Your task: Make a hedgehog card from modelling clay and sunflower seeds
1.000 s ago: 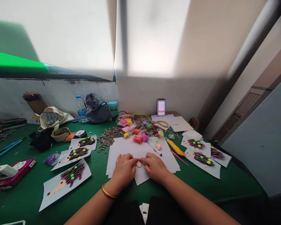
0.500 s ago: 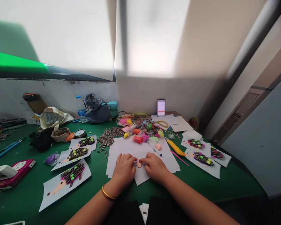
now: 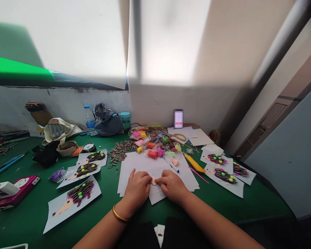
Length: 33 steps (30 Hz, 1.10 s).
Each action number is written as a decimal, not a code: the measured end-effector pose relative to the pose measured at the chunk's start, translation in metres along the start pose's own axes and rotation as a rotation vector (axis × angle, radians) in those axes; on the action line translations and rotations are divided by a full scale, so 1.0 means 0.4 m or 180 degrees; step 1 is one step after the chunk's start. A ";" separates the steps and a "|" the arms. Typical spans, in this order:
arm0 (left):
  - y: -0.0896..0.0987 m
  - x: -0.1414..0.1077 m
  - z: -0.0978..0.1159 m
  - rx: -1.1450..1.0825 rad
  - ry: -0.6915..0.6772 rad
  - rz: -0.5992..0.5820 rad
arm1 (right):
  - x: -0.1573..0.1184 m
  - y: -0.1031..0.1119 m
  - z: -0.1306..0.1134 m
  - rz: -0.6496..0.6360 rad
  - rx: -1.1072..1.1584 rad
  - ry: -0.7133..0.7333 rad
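A small flattened piece of peach modelling clay lies on a white sheet of paper right in front of me. My left hand, with a gold bangle at the wrist, touches the clay from the left, its fingers bent and held together. From the other side, the index finger of my right hand presses on it while the remaining fingers curl under. A faint pencil drawing with small marks shows on the paper just beyond the clay. Both hands partly cover the sheet.
Bagged coloured clay and sunflower seeds lie beyond the papers. A yellow cutter, pink tool and pen lie right. Hedgehog pictures flank both sides. A phone stands at the back.
My fingertips have shifted slightly around the clay, and a little more of the pencil drawing shows between my hands. Everything else stays put.
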<state>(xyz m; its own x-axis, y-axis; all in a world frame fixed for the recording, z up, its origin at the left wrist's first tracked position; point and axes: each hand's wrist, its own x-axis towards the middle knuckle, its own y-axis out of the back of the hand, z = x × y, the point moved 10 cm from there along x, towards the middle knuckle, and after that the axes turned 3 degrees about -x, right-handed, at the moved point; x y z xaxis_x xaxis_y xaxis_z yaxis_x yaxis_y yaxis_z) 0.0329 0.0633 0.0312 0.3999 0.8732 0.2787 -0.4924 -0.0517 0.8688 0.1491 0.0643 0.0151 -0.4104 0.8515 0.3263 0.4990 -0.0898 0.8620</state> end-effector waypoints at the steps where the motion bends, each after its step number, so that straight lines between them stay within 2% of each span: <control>1: 0.000 -0.001 0.001 0.0004 -0.0005 0.0000 | -0.001 0.002 0.001 0.0016 0.0024 0.0001; 8: 0.004 -0.002 0.011 0.0154 -0.0103 0.0129 | 0.000 0.017 0.029 0.0175 0.0440 -0.0236; 17: -0.011 0.018 0.012 0.0513 -0.0102 0.0261 | 0.001 0.009 0.024 0.0104 0.0353 -0.0178; 26: -0.013 -0.001 0.007 0.0178 -0.0148 0.0061 | -0.003 0.048 0.025 0.0419 0.0542 -0.0234; 30: -0.014 -0.008 -0.003 0.0043 -0.0163 -0.0025 | -0.022 0.091 0.050 0.0501 0.0132 -0.0306; 33: -0.024 -0.005 -0.014 -0.0085 -0.0135 -0.0236 | -0.059 0.141 0.123 0.0489 -0.0679 -0.0575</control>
<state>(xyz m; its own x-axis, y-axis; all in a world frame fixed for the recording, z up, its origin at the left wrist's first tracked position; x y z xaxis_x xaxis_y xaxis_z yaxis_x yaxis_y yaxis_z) 0.0327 0.0647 0.0200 0.4683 0.8527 0.2315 -0.4804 0.0258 0.8767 0.2245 0.0647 0.0367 -0.1910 0.8959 0.4011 0.3654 -0.3143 0.8762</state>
